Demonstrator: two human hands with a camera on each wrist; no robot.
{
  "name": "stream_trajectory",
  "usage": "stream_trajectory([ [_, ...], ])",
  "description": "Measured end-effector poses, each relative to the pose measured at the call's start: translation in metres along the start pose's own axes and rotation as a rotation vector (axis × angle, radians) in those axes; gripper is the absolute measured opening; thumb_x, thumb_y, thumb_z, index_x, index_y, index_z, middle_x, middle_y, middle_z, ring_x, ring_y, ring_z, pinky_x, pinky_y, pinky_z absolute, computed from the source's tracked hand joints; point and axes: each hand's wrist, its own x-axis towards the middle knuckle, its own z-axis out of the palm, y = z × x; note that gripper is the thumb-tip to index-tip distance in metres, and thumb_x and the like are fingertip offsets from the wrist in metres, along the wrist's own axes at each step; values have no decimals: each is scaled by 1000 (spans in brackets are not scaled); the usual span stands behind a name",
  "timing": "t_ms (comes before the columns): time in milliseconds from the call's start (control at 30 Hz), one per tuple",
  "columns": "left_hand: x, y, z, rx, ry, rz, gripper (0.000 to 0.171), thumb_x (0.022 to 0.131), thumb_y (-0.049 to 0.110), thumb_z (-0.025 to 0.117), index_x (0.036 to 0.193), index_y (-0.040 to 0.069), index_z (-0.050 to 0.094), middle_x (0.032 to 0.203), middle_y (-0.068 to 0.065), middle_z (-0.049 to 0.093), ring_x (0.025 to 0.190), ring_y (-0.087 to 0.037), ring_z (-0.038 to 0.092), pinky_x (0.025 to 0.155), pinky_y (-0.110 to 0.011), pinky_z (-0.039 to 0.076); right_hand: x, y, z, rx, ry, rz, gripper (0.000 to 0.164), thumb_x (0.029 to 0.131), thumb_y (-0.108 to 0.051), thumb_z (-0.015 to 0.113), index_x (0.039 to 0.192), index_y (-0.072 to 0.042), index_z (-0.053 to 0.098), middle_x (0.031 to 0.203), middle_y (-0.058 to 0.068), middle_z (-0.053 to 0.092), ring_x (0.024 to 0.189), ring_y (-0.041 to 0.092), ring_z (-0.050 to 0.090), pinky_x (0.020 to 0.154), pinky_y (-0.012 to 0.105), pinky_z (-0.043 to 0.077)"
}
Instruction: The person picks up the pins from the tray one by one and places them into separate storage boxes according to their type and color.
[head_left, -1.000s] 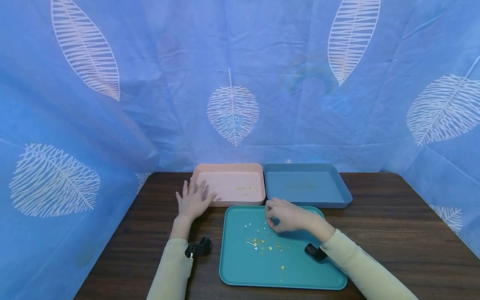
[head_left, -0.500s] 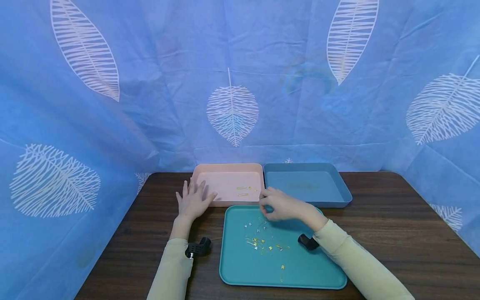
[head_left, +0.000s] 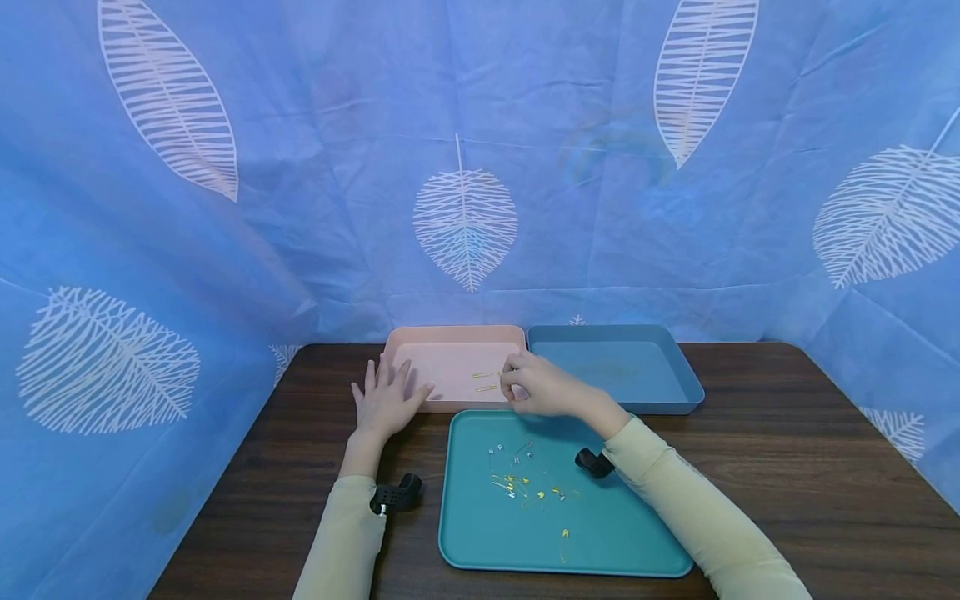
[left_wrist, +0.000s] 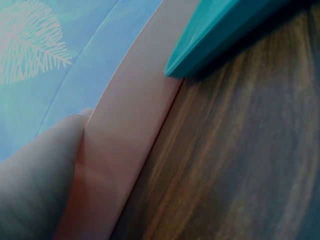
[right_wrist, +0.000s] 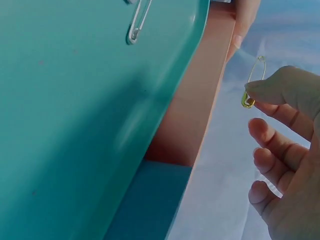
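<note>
My right hand pinches a gold safety pin between thumb and index finger, over the right side of the pink tray. Its other fingers are loosely bent in the right wrist view. A couple of gold safety pins lie in that tray. My left hand rests at the tray's front left corner with its fingers spread, its thumb against the wall in the left wrist view. Several gold and silver safety pins are scattered on the teal tray; one silver safety pin shows close up.
A blue tray stands right of the pink one, at the back of the dark wooden table. The teal tray lies in front of both. A blue leaf-patterned cloth hangs behind and at both sides.
My right hand has moved left and away from me, carrying the gold safety pin from above the teal tray to over the pink tray. The left hand has stayed put.
</note>
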Motion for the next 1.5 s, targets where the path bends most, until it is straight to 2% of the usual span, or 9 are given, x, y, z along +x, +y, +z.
stream_trajectory([
  [400,0,0,-1,-4,-1,0,80,90,69,46,154,22,32,164,-18,8,151,-43,2,112,-75,3,24,12,6,0,44,44,16,82,-3,66,71,-13,59,93,11,59,79,16,42,69,31,31],
  [667,-1,0,0,4,-8,-3,82,90,70,46,154,21,31,164,-20,6,151,-44,1,111,-76,4,41,23,12,-59,67,87,20,87,-9,67,72,-18,58,93,5,56,90,23,48,73,37,35],
  [900,-2,-1,-1,3,-3,-2,81,90,69,46,154,21,31,164,-19,7,151,-43,1,111,-75,3,57,33,14,-126,70,134,20,88,-11,66,72,-18,56,94,4,57,81,20,41,70,34,32],
  [1100,-2,0,-1,1,-7,3,81,91,68,46,154,21,31,164,-19,7,151,-44,1,111,-75,3,65,38,11,-117,80,160,18,87,-9,68,73,-15,58,90,5,55,77,22,40,69,34,31],
  [1500,-2,2,-2,-4,-3,3,80,91,68,46,154,22,32,164,-19,7,151,-43,3,112,-75,4,83,49,12,-106,46,246,21,87,-8,65,71,-17,56,89,4,52,79,21,38,70,33,30],
])
